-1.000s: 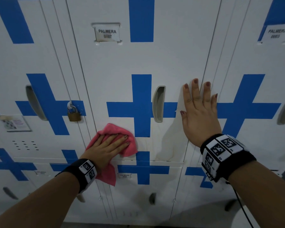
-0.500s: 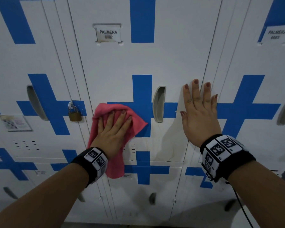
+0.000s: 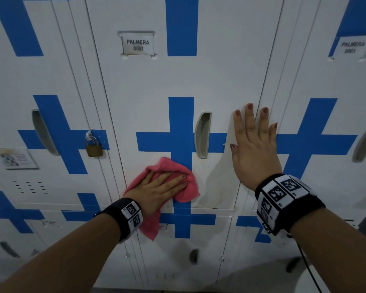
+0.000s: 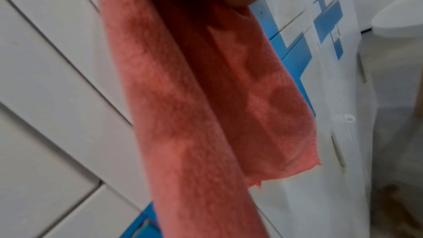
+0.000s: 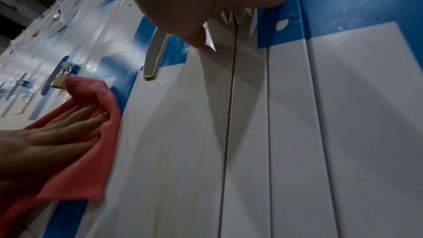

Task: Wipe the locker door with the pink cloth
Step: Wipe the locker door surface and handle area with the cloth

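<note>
The white locker door (image 3: 178, 77) with a blue cross and a PALMERA label faces me in the head view. My left hand (image 3: 161, 187) presses the pink cloth (image 3: 186, 191) flat against the door's lower part, just below the cross, with fingers straight. A tail of the cloth (image 4: 206, 106) hangs down under the wrist. My right hand (image 3: 254, 149) lies flat and spread on the door's right edge, beside the grey recessed handle (image 3: 202, 135). From the right wrist, the left hand (image 5: 52, 133) shows on the cloth (image 5: 91, 151).
A brass padlock (image 3: 94, 148) hangs on the neighbouring locker to the left. More lockers with recessed handles stand on both sides and below. A yellowish stain (image 3: 216, 187) marks the door between my hands. A paper sticker (image 3: 15, 159) is at far left.
My left hand swept the cloth up and right onto the blue cross, then down again to the door's lower part, now further right than a second ago. My right hand stayed put.
</note>
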Motion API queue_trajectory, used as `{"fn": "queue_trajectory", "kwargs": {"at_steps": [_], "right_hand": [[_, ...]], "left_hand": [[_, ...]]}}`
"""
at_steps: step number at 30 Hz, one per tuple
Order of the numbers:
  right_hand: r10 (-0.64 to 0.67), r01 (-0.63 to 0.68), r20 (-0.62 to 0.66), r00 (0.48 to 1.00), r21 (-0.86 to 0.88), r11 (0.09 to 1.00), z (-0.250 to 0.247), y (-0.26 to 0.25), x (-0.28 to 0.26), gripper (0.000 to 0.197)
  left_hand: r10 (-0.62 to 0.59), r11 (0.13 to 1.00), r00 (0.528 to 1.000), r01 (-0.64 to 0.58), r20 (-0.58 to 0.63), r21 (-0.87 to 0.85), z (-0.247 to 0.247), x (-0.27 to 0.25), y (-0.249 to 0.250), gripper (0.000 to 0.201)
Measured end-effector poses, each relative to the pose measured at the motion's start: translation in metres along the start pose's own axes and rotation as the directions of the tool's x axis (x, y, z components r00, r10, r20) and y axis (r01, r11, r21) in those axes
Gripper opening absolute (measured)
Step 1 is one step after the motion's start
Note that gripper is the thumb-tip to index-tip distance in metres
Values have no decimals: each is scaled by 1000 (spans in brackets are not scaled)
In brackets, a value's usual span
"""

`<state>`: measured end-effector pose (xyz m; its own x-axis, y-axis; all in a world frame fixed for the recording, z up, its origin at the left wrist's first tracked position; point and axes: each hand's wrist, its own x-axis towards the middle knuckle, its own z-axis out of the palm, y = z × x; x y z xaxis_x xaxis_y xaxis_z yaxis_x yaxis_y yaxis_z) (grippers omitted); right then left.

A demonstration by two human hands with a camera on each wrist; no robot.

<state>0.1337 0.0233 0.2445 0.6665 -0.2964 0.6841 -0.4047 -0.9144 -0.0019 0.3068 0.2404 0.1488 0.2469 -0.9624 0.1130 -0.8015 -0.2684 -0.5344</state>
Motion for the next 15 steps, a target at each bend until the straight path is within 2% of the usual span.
{"fn": "queue_trajectory", "kwargs": {"at_steps": [4,10,15], "right_hand": [[0,0,-4,1000,-5,1000,1,0,0,73],[-2,2,1,1000,-13,1000,0,1,0,72],[-6,6,2,1000,-3,1000,0,1,0,72]], "left_hand": [[62,998,976,-55,211,-37,3,-5,1,147],[165,986,914,-151,371,-67,4,-11,-2,120],[174,981,871,-192,460,-6,-1,-22,-12,114]]}}
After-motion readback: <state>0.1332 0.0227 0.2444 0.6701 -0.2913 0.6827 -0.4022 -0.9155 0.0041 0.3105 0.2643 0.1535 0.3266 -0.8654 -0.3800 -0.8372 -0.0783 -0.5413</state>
